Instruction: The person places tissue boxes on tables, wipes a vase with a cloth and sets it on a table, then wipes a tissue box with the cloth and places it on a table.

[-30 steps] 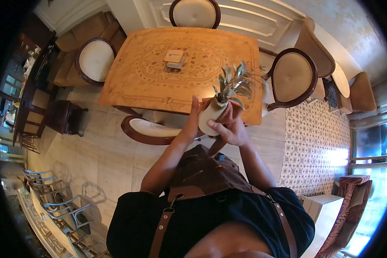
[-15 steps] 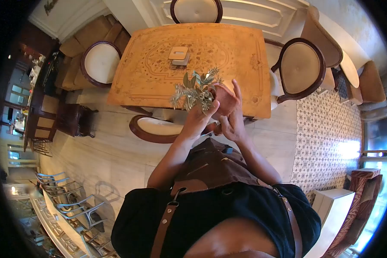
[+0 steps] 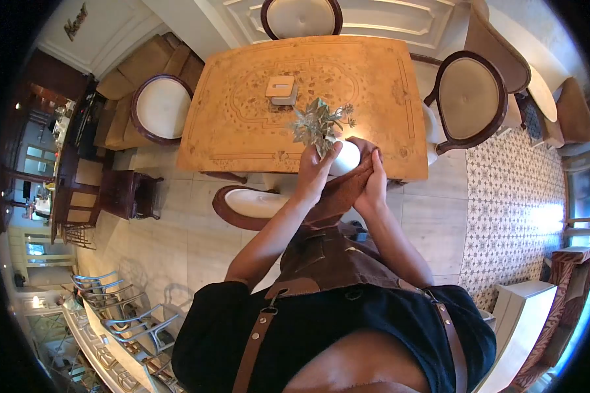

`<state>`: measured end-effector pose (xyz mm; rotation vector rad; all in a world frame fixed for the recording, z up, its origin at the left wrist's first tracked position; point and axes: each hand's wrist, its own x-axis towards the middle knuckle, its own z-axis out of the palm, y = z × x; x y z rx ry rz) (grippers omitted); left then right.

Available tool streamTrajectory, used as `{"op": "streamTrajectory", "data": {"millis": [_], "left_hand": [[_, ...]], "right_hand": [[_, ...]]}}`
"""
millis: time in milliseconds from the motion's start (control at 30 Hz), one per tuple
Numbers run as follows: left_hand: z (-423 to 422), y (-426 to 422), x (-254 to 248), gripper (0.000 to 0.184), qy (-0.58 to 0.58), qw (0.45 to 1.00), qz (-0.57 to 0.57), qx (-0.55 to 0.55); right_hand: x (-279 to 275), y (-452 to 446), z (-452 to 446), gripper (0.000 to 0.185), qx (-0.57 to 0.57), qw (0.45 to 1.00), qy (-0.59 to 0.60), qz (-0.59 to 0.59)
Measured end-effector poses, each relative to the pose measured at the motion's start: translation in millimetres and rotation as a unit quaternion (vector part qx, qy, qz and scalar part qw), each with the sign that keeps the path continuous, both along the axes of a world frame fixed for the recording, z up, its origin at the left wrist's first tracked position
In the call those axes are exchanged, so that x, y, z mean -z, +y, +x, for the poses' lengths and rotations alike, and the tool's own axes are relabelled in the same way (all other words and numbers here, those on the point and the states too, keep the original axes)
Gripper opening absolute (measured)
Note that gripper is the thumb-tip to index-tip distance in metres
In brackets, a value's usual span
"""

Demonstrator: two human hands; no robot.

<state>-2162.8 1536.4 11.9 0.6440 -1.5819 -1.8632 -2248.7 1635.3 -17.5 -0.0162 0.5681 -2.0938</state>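
A small potted plant [image 3: 318,124] with silvery-green leaves is held up in front of me, over the near edge of the wooden table [image 3: 380,78]. Its white pot [image 3: 345,158] leans, with the leaves pointing up and left. My left hand [image 3: 316,171] grips the pot on its left side, close to the leaves. In my right hand [image 3: 372,185] is a brown cloth [image 3: 342,191], pressed around the pot's right and lower side. The cloth hangs down toward my brown apron [image 3: 321,255]. Part of the pot is hidden by the cloth and fingers.
A napkin holder [image 3: 282,90] with a wooden top stands on the table. A chair [image 3: 255,204] is tucked at the near side, with others at the left [image 3: 162,108], right [image 3: 469,98] and far side [image 3: 301,16]. A white cabinet [image 3: 521,327] stands at lower right.
The pot has turned, and its white side now shows where the cloth covered it. My right hand has shifted lower with the cloth, which hangs more visibly. The view has shifted slightly.
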Motion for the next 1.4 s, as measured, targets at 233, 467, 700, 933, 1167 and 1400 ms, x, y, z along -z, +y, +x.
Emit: {"op": "streamTrajectory", "data": {"millis": [233,467,700,933,1167,1400], "left_hand": [[-43,-126,50,0.04,0.0,1.0,0.02,-0.015],[-139,-306,145,0.051,-0.099,0.99,-0.1,-0.027],[-229,-396,178,0.055,-0.266,0.944,-0.19,-0.043],[-230,-455,257,0.051,-0.305,0.896,-0.321,-0.042],[-207,-447,238,0.056,-0.382,0.862,-0.328,-0.056],[-184,-448,227,0.075,-0.509,0.791,-0.34,0.005]], "right_hand": [[43,24,-19,0.057,0.113,0.985,-0.053,0.116],[61,99,-12,0.063,0.331,0.909,-0.014,0.254],[73,157,71,0.057,0.435,0.825,-0.029,0.36],[70,164,130,0.054,0.482,0.751,-0.093,0.441],[53,139,123,0.057,0.479,0.765,-0.067,0.426],[46,126,117,0.058,0.477,0.78,0.021,0.404]]}}
